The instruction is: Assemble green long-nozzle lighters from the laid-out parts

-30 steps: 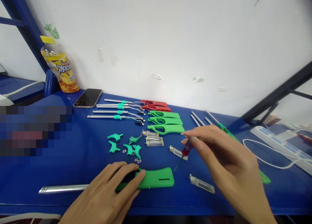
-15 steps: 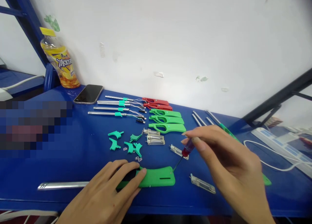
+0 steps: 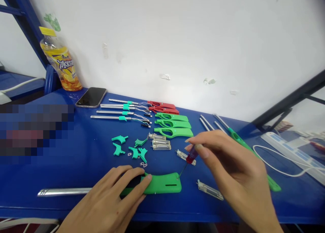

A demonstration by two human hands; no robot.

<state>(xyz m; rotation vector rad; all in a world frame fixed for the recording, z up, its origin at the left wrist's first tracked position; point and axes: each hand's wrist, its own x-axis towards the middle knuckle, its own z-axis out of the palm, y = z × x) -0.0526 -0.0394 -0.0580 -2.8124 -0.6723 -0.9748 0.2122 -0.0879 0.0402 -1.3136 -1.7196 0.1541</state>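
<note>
A green long-neck lighter (image 3: 162, 184) lies along the front of the table, its metal tube (image 3: 64, 192) pointing left. My left hand (image 3: 113, 194) is laid over its trigger end, fingers closed round it and hiding that part. Between thumb and fingers, my right hand (image 3: 228, 173) pinches a small screwdriver (image 3: 192, 154) with a red and purple handle. The screwdriver tilts, and its tip meets the lighter near a hole at the handle's right end. Clear fuel tanks (image 3: 209, 190) lie close to my right hand. Teal triggers (image 3: 118, 149) and tiny metal clips lie beyond my left hand.
Metal tubes with wires (image 3: 109, 117) and red and green handle shells (image 3: 175, 132) lie in rows farther back. A phone (image 3: 91, 97) and a drink bottle (image 3: 62, 65) stand at back left. To the right are a green lighter (image 3: 240, 140) and a white power strip (image 3: 286, 152).
The screwdriver and my right hand have shifted slightly left, with the tip still at the handle's end. My left hand keeps its place on the lighter. The whole view has drifted a little.
</note>
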